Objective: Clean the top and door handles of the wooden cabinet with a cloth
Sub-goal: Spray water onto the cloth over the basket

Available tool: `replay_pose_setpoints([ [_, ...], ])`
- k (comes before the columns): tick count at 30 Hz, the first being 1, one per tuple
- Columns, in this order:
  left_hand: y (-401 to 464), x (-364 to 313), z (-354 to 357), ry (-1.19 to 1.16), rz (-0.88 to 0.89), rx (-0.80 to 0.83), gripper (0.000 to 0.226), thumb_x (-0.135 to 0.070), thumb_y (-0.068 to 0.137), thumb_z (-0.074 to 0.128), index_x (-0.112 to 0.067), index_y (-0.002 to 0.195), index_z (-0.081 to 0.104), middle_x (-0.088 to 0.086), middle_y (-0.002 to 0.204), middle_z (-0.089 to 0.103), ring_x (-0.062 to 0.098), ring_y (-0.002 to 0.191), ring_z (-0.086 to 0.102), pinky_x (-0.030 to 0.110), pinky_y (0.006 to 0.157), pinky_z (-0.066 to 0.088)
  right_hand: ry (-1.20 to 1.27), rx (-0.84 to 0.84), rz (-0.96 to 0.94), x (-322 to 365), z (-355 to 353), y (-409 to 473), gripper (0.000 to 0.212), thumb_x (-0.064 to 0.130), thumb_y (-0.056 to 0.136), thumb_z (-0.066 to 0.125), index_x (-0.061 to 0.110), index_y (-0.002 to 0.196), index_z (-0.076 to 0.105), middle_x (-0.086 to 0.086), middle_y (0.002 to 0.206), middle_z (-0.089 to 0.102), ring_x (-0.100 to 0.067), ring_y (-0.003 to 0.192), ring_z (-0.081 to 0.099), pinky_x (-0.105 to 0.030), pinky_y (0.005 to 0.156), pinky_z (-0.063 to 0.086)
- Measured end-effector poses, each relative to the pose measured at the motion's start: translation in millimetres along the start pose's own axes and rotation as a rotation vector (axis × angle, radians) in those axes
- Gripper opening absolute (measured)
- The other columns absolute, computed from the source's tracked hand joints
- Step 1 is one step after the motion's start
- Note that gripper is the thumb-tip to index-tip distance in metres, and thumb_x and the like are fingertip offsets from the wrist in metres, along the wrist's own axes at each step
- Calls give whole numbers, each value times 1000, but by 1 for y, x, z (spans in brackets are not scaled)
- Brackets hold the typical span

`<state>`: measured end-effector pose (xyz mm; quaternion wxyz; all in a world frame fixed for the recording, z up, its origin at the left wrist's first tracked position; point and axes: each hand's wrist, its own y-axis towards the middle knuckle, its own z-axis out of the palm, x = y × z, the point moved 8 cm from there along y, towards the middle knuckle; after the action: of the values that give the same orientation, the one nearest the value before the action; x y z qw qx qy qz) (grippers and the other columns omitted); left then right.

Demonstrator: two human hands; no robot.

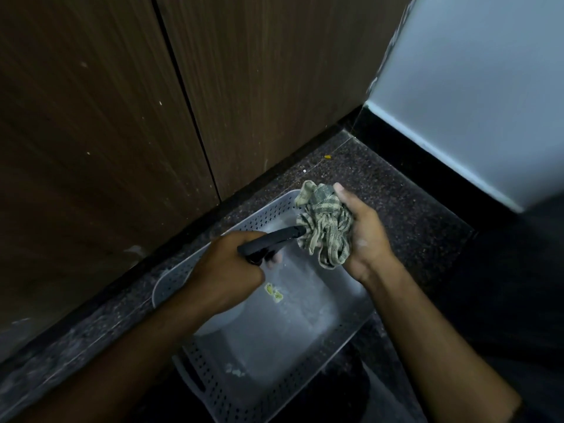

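My right hand (363, 236) grips a bunched, green-and-grey striped cloth (325, 227) above a grey basket. My left hand (227, 270) holds a black spray bottle head (274, 239), its nozzle pointing at and almost touching the cloth. The bottle's body is hidden under my left hand. The wooden cabinet doors (122, 102) fill the upper left, with a dark seam between two panels. No cabinet top or door handle is in view.
A grey perforated plastic basket (213, 383) sits on the dark speckled floor (396, 190) beneath my hands. A pale blue wall (476, 87) with a black skirting stands at the right. Small bits of debris lie on the floor near the cabinet base.
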<state>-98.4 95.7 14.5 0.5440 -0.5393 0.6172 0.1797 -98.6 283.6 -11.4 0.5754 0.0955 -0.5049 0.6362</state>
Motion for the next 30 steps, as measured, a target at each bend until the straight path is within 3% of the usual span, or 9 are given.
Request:
replay_pose_setpoints([
  [3, 1, 0, -4, -4, -17, -17, 49, 15, 66, 52, -28, 73, 75, -10, 77, 73, 0, 69, 65, 12, 55, 46, -6, -6, -10, 0, -2, 0, 63, 34, 84, 69, -7, 131, 57, -35, 131, 57, -45, 112, 58, -68, 108, 37],
  [6, 1, 1, -11, -16, -59, -90, 27, -4, 59, 54, -22, 67, 72, -6, 66, 70, 11, 67, 66, 22, 60, 51, -22, -4, -23, 1, -1, -1, 68, 35, 80, 71, -8, 130, 57, -35, 131, 57, -43, 111, 59, -66, 108, 39],
  [9, 2, 4, -12, -21, -100, -46, 33, -10, 51, 51, -27, 69, 72, -12, 58, 63, 5, 54, 57, 25, 58, 42, -27, -5, -35, 2, -1, 0, 69, 35, 79, 71, -9, 130, 57, -36, 131, 56, -44, 111, 59, -64, 108, 41],
  [11, 0, -1, -11, -16, -83, 4, 45, -2, 57, 55, -37, 77, 74, -16, 52, 59, 0, 43, 48, 20, 49, 38, -39, -13, -34, 2, -2, 0, 69, 35, 79, 70, -9, 131, 56, -36, 131, 56, -49, 116, 57, -62, 107, 42],
  [15, -3, -8, -10, -71, -69, 57, 69, 20, 65, 51, -43, 81, 75, -18, 58, 65, 1, 43, 46, 15, 43, 33, -45, -11, -36, 1, -2, -1, 67, 35, 80, 69, -9, 130, 57, -36, 131, 57, -49, 116, 58, -55, 101, 47],
  [21, -4, -2, -9, -97, -122, -26, 50, 22, 63, 47, -21, 66, 72, -9, 57, 64, 1, 45, 51, 16, 41, 36, -43, -1, -35, 0, -1, -1, 65, 35, 82, 71, -8, 129, 58, -36, 130, 57, -45, 111, 58, -60, 104, 44],
  [25, -3, -5, -17, -85, -79, -75, 51, 21, 62, 49, -21, 74, 74, -3, 80, 72, 16, 69, 62, 29, 58, 44, -64, -6, -49, 2, 2, -2, 70, 38, 78, 73, -9, 129, 58, -37, 132, 55, -45, 111, 57, -60, 105, 42],
  [30, -3, -9, -15, -100, -83, -39, 42, 17, 62, 50, -19, 64, 70, -3, 62, 64, 11, 55, 56, 23, 48, 42, -66, -13, -41, 1, 3, 0, 61, 33, 87, 68, -9, 129, 58, -37, 130, 57, -54, 125, 51, -65, 107, 40],
])
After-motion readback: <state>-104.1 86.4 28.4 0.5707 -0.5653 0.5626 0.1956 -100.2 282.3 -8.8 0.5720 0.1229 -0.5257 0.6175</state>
